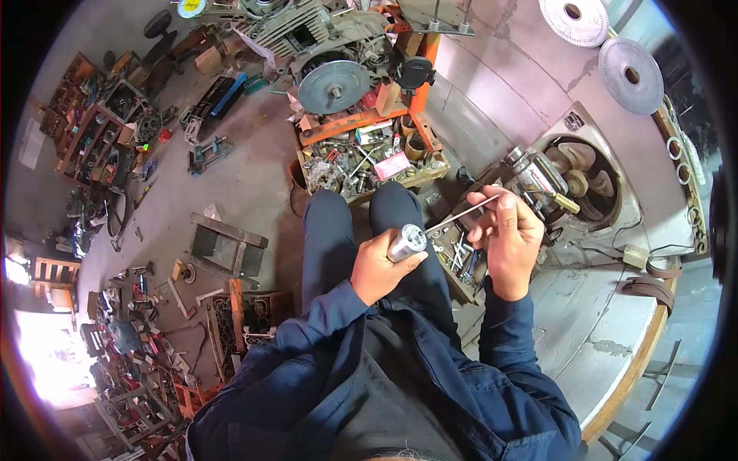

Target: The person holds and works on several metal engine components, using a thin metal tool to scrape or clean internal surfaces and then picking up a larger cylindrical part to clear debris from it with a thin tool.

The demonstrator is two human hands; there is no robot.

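My left hand (377,269) is closed round a short silver metal cylinder (410,240), whose end face with round recesses points up and to the right. In my right hand (509,242), thumb and fingers pinch a thin metal rod (461,216). The rod slants down to the left, and its lower tip reaches the cylinder's edge; whether it sits in a hole I cannot tell. Both hands are above my lap, the right one over a low wooden tray (459,290) of wrenches and other small tools.
Ahead stands an orange metal frame (421,100) carrying an engine with a graduated disc (334,87). Beneath it a wooden crate (419,178) holds tools and a pink box (391,166). A fan (586,180) sits at the right wall. Parts litter the floor to the left.
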